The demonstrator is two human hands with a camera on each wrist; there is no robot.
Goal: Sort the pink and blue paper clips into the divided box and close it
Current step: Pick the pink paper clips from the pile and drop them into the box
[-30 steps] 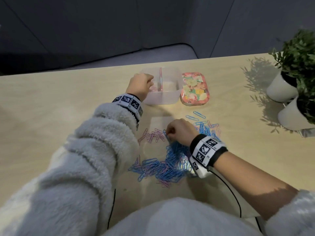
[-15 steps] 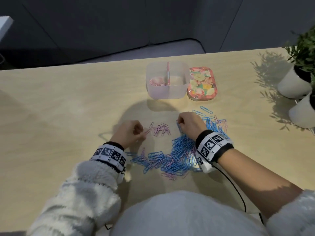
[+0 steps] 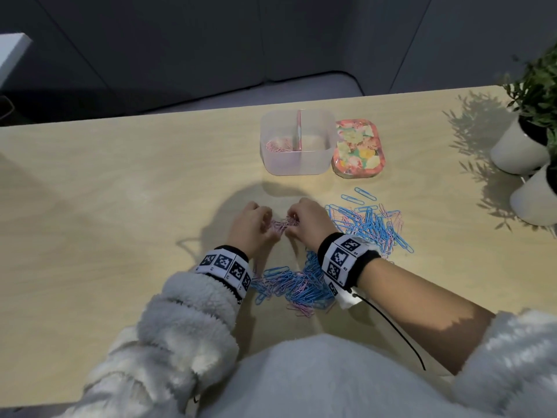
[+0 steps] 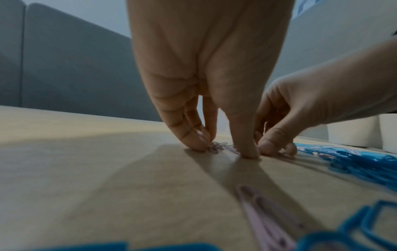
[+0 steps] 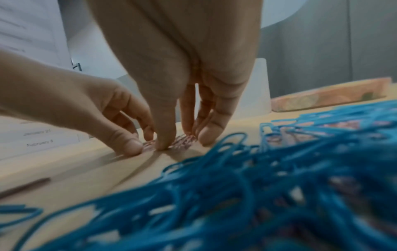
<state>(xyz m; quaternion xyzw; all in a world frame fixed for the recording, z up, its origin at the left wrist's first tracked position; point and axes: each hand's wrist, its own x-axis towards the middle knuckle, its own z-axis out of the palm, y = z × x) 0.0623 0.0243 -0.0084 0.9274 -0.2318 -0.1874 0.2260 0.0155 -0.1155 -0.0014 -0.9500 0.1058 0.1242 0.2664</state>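
A small heap of pink paper clips (image 3: 281, 226) lies on the table between my two hands. My left hand (image 3: 265, 226) and right hand (image 3: 294, 223) both stand fingertips-down around it, fingers and thumbs pinching the clips from either side. The left wrist view shows the left hand (image 4: 223, 149) with pink clips (image 4: 217, 146) between thumb and fingers. In the right wrist view the right hand (image 5: 182, 141) brackets the pink clips (image 5: 185, 139). The clear divided box (image 3: 297, 167) stands open farther back, with pink clips (image 3: 275, 146) in its left compartment. Its floral lid (image 3: 358, 149) lies to the right.
A spread of mostly blue clips (image 3: 370, 227) lies right of my hands. A mixed blue and pink pile (image 3: 298, 286) lies near my wrists. Two white plant pots (image 3: 518, 149) stand at the table's right edge. A black cable (image 3: 391, 324) trails from my right wrist.
My left hand came back from the box to the table. My right hand shifted left off the blue pile. Both hands now close in on the pink clips together.
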